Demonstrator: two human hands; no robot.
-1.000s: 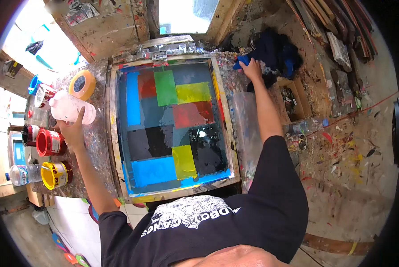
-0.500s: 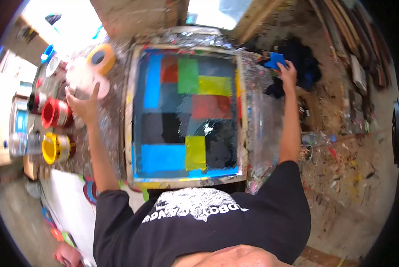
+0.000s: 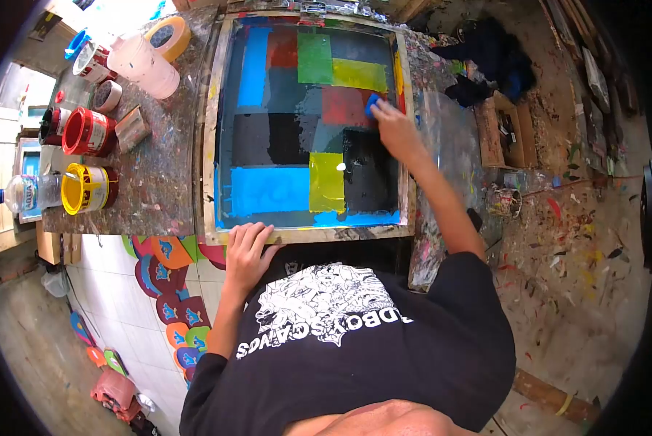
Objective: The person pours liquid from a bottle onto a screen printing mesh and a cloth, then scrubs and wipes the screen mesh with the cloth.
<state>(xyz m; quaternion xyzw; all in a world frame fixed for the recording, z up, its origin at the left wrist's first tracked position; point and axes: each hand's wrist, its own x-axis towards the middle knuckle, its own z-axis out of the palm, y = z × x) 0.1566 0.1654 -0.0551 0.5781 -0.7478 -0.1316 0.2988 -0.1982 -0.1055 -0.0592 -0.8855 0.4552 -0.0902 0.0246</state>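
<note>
A framed screen (image 3: pixel 290 131) with blue, red, green, yellow and black rectangles lies on the paint-stained table. My right hand (image 3: pixel 402 134) is closed on a blue cloth or sponge (image 3: pixel 372 105), which touches the screen at the right edge of the red rectangle. At the near edge of the frame, my left hand (image 3: pixel 249 251) rests on the wood at the left, fingers bent over it and holding the frame. To the left on the table stands a pale pink bottle (image 3: pixel 144 67), with nobody's hand on it.
Left of the screen are a tape roll (image 3: pixel 168 38), a red paint pot (image 3: pixel 88 131), a yellow paint pot (image 3: pixel 89 189) and a water bottle (image 3: pixel 31 193). Dark cloth (image 3: pixel 494 58) and a cardboard box (image 3: pixel 506 131) lie to the right.
My left hand has let go of the pink bottle and moved to the frame's near edge. My right hand has brought the blue piece from beside the dark cloth onto the screen.
</note>
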